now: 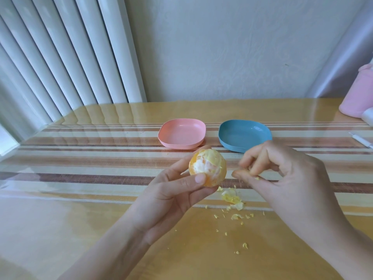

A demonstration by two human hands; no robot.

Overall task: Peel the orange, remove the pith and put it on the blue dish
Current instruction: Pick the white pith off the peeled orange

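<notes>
**A:** Where does the head view put the task?

**B:** In the middle of the pith step, by the look of it. The left grip [175,190] holds the orange [207,167] above the desk [80,219], thumb across its front and fingers curled behind. The rind looks gone, yet white and pale yellow patches cover the top and middle.

**A:** And the other one?

**B:** The right grip [282,174] hangs just beside the fruit, apart from it, fingertips pressed together on a small yellowish scrap [257,178]. Peel litter [232,197] lies on the desk below both hands.

**A:** The dishes?

**B:** The blue dish [242,136] sits beyond the right grip, its near edge hidden by the fingers, and no fruit is on it yet. A pink dish [181,134] stands to its left, apart from it.

**A:** So what does the next move call for?

**B:** Probably dropping the scrap, then putting the fingertips to a white patch and catching its edge with a nail. That needs to be gentle, since the flesh underneath would likely tear. The left grip would need to turn the orange, because its far side cannot be judged from here. Placing it on the blue dish comes only after that.
</notes>
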